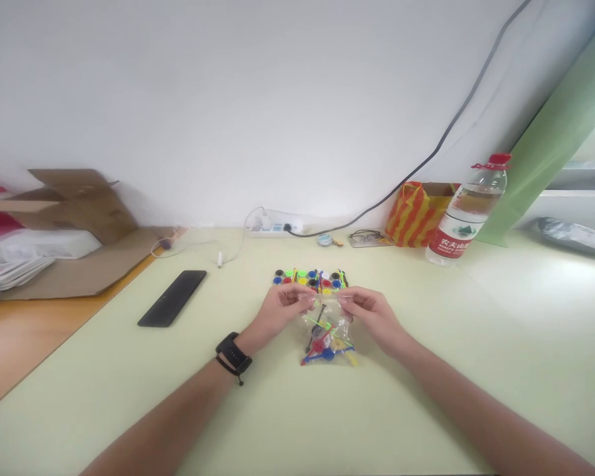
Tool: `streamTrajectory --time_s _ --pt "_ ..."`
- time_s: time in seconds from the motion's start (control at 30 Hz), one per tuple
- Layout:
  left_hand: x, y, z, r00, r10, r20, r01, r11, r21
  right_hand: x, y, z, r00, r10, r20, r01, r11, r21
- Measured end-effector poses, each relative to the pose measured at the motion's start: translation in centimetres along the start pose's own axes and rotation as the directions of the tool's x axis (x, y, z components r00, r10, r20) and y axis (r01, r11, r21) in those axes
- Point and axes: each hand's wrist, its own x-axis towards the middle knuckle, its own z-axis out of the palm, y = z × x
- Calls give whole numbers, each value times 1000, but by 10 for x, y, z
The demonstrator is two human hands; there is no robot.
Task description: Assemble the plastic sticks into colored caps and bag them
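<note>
A clear plastic bag lies in front of me, its top edge stretched between my two hands. Inside it are several small coloured plastic pieces in red, blue, yellow, green and black, some long and thin. My left hand pinches the bag's upper left corner between thumb and fingers. At the upper right corner, my right hand has the same pinch. Just beyond the bag, rows of coloured round discs and thin sticks lie on the table, partly hidden by my hands.
A black phone lies left on the pale green table. Along the wall are a white power strip with cables, glasses, a red-and-yellow bag and a large water bottle. An open cardboard box is far left.
</note>
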Motion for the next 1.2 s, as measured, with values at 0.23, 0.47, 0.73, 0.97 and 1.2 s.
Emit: streamTrajectory --time_s 0.23,0.47,0.73,0.97,1.2 --pt "-2 1 1 995 -97 -12 93 979 -183 4 5 -5 999 54 0 -53 982 181" --pt "-1 3 1 1000 -11 -18 11 1000 13 2 0 -3 999 -45 -18 44 998 -37" --pt "1 0 -4 995 99 5 -97 968 230 1 -5 0 990 -135 -33 127 975 -181" --pt "2 -3 -6 998 62 2 -62 996 70 4 4 -8 998 -55 -35 55 998 5" --pt "1 -1 -6 999 36 -2 -36 999 37 3 0 -7 992 -123 10 124 988 -92"
